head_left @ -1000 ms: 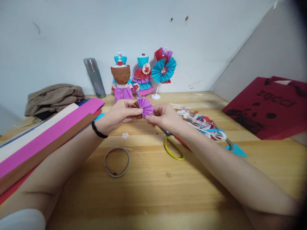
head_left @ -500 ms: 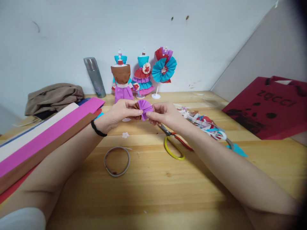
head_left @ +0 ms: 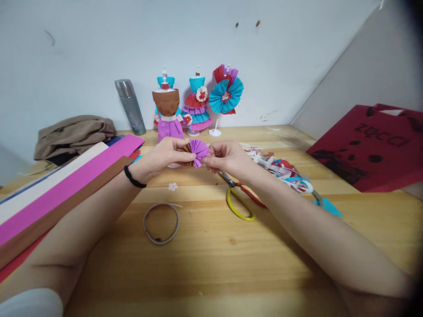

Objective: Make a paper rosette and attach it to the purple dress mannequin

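Note:
A small pleated paper rosette (head_left: pixel 199 151), purple with a brown part on its left, is held up above the table. My left hand (head_left: pixel 170 152) grips it from the left, thumb across its front. At its right edge, the thumb and fingertips of my right hand (head_left: pixel 226 156) pinch the purple pleats. Just behind stands a mini dress form (head_left: pixel 166 108) in a brown top and purple skirt. Below the hands lie a small pale paper flower (head_left: pixel 172 186), a coiled thin grey strip (head_left: pixel 161 223) and scissors (head_left: pixel 240 204) with yellow and red handles.
Paper-dressed forms (head_left: pixel 197 103) stand by the wall, one bearing a big blue rosette (head_left: pixel 226 96). Coloured paper sheets (head_left: pixel 76 185), a brown cloth (head_left: pixel 74 134) and a flask (head_left: pixel 131 107) are at left. Paper scraps (head_left: pixel 280 169) and a red bag (head_left: pixel 366 149) are at right.
The rosette has shifted very slightly left, and my right fingertips now sit nearer its right rim. My left hand keeps its hold; the things on the table have not moved.

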Available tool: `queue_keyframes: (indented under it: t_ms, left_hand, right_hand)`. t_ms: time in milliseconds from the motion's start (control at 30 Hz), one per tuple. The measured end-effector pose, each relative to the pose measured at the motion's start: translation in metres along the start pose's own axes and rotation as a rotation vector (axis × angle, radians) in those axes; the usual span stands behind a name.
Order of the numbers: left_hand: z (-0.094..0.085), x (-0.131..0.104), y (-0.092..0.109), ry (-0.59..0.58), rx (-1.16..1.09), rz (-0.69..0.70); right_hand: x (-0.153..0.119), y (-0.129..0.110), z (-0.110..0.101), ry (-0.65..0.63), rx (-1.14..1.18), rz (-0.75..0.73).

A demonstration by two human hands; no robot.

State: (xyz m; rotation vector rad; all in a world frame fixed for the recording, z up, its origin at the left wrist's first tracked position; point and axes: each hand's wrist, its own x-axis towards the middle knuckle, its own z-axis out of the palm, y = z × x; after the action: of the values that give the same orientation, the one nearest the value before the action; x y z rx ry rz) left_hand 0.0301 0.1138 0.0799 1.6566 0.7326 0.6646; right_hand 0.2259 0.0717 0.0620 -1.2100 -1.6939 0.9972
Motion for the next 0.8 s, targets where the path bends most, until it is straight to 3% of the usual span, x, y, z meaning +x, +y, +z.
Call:
queue_keyframes:
  t_ms: [400,600,800]
  left_hand:
    - [0.003,0.001,-0.002,-0.005,-0.036,0.016]
    - [0.003,0.001,-0.003,0.048,-0.13,0.04]
    - [0.002,0.0,-0.002,0.024,-0.061,0.023]
  right_hand:
    - [-0.004,-0.015,-0.005,0.063,0.011,-0.003]
    - [-0.005,-0.016,-0.01,-0.009,-0.014,0.023]
    - [-0.008,-0.019,-0.011,-0.008,-0.001,-0.024]
